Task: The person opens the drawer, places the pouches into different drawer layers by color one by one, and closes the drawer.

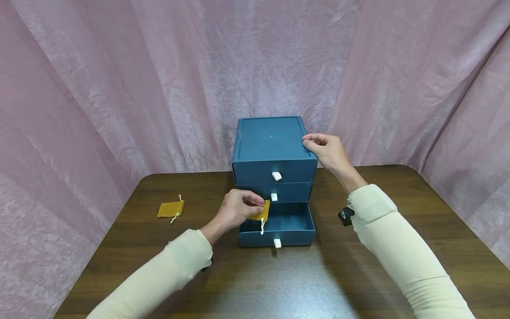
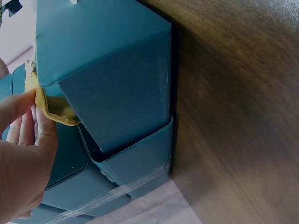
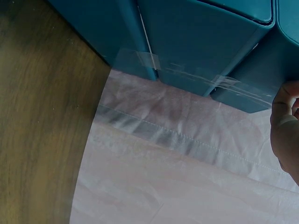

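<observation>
My left hand (image 1: 242, 207) pinches a small yellow drawstring pouch (image 1: 264, 213) between thumb and fingers, above the left side of the pulled-out bottom drawer (image 1: 292, 218). A white cord dangles from the pouch. In the left wrist view the pouch (image 2: 60, 111) hangs at the drawer's rim. The drawer belongs to a blue three-tier drawer unit (image 1: 275, 139) with white pull tabs; its upper two drawers are closed. My right hand (image 1: 327, 149) touches the right edge of the unit's top with bent fingers and thumb; in the right wrist view that hand (image 3: 287, 123) is partly cut off.
A second yellow drawstring pouch (image 1: 171, 209) lies flat on the brown wooden table (image 1: 131, 248), left of the unit. Behind the table hangs a pink curtain (image 1: 191, 88). Clear tape (image 3: 180, 70) runs across the unit's tiers.
</observation>
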Motion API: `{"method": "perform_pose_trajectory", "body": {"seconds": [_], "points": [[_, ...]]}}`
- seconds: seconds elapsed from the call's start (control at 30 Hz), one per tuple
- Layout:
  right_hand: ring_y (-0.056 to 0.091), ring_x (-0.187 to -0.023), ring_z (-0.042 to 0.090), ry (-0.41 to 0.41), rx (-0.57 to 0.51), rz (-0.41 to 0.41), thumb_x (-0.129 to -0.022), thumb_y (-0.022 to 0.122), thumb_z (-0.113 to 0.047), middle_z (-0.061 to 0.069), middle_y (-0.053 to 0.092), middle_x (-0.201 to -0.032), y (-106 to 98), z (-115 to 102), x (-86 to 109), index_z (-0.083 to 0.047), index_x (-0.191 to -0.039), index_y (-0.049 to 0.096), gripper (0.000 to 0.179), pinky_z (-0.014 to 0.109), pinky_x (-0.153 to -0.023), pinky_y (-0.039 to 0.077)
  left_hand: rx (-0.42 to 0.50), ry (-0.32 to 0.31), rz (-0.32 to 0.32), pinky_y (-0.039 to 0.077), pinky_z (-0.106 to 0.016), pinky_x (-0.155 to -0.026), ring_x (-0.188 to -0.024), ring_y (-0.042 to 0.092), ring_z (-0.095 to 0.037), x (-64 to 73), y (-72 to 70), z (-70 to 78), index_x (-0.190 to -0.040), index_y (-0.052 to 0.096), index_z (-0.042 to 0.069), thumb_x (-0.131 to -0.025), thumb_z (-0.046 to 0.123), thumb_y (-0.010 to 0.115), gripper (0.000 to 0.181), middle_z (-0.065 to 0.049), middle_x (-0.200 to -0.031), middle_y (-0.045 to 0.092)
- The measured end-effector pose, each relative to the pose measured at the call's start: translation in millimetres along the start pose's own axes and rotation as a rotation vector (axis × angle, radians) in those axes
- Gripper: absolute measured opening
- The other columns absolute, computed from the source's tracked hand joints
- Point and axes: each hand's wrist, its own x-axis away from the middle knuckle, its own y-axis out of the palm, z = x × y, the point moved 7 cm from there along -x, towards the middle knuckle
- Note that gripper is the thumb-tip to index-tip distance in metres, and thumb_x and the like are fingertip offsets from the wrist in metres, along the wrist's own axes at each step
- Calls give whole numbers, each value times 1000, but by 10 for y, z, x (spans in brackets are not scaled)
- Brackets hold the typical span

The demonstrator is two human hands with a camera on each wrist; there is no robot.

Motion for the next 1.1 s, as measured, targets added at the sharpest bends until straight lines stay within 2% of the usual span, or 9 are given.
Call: {"method": "perform_pose_trajectory", "body": {"seconds": [0.4,0.7,0.93,1.1], "points": [[46,-77,16,18,-10,7,-99,63,-24,-1,53,-78,-6,4,-6,-4,-120,71,30,25,-63,37,-26,32,10,59,-29,-70,-77,69,-14,-52,90,-25,-89,79,5,-80,-4,81,12,-3,-84,75],[46,-80,17,17,-9,6,-99,63,-23,-1,52,-77,0,2,-17,-4,-120,72,30,25,-65,38,-57,46,8,58,-26,-69,-76,68,-12,-39,84,-43,-91,79,2,-80,-2,81,12,-2,-83,75],[46,-79,17,19,4,6,-100,63,-24,0,53,-78,-5,-2,0,-5,-121,71,30,25,-64,38,-55,64,-12,58,-27,-70,-77,68,-12,20,-1,-91,-91,79,4,-81,0,81,10,-1,-84,75],[45,-72,16,27,14,3,-100,63,-26,1,51,-78,-3,-3,8,-6,-121,72,31,25,-58,37,-81,37,0,57,-27,-70,-78,67,-13,79,-181,-162,-92,79,4,-82,4,82,11,-1,-85,74]]}}
